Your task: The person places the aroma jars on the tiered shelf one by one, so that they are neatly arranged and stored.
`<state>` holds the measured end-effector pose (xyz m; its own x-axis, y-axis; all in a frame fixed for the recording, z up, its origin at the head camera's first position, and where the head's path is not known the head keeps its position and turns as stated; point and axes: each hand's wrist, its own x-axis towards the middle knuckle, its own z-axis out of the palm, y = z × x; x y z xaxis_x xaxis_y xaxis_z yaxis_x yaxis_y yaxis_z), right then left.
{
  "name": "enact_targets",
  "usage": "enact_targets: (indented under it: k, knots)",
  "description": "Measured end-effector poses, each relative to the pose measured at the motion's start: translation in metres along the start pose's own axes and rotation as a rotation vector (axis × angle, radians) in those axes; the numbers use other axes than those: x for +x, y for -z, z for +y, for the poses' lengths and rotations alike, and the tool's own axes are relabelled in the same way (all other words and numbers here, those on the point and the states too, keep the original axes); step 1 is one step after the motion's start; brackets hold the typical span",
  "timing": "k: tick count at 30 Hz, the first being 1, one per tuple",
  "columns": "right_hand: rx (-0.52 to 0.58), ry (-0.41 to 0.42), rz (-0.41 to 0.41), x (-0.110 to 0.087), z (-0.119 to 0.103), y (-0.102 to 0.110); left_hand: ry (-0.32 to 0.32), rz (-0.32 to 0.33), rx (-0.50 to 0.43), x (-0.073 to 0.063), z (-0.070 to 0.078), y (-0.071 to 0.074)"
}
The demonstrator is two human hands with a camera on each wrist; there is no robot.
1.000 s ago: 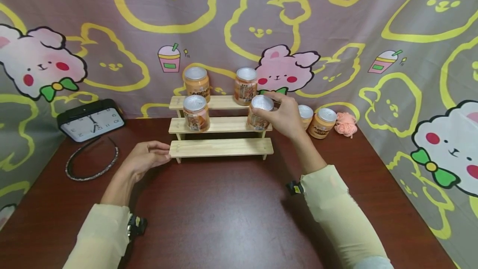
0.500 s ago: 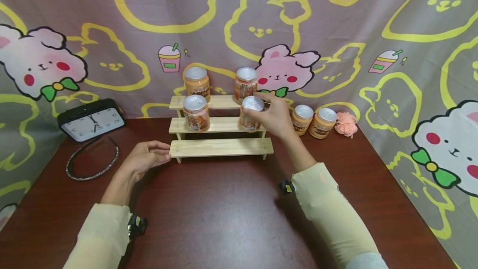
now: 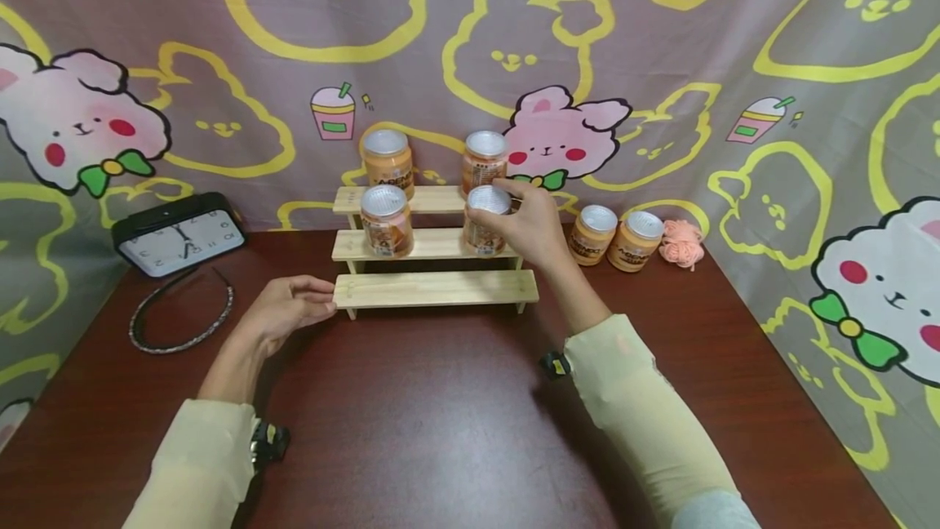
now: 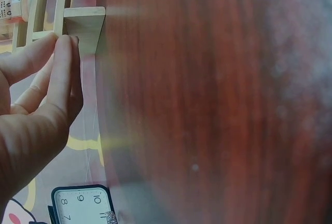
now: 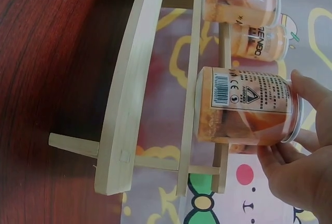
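My right hand [image 3: 525, 223] grips an orange labelled jar [image 5: 249, 107] by its silver lid end, thumb on one side and fingers on the other. That jar stands upright at the right part of the middle step of a three-step wooden display rack [image 3: 433, 291]. At the rack's lower left end, my left hand [image 3: 288, 313] pinches the bottom step's edge between thumb and fingertips, also seen in the left wrist view. Another jar [image 3: 387, 223] stands at the left of the middle step. Two more, a left jar [image 3: 387, 163] and a right jar [image 3: 483, 166], are on the top step.
Right of the rack, two more jars [image 3: 593, 237] stand side by side on the dark red table [image 3: 411, 431], beside a pink yarn-like bundle [image 3: 681, 244]. A black-framed clock [image 3: 179, 239] and a headband [image 3: 184, 345] lie at left. A patterned cloth [image 3: 411, 15] hangs behind.
My right hand has moved left along the middle step with the jar, away from its right end. The left hand has stayed at the bottom step's end.
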<state>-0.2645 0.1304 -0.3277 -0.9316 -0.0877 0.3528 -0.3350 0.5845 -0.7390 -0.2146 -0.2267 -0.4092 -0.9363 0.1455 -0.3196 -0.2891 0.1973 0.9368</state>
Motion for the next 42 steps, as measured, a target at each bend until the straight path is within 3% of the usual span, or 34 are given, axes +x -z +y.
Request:
enact_targets:
  k: [14,25,42]
  knots:
    - [-0.035,0.016,0.059,0.001,0.001,-0.006,-0.002,0.003,0.017,0.000,0.000,-0.001]
    - [-0.047,0.002,0.055,0.000,-0.001,-0.005,0.000,-0.001,0.002,0.000,0.002,0.000]
    - [0.131,-0.061,0.052,-0.007,0.011,0.012,-0.001,-0.008,-0.030,-0.001,0.002,0.000]
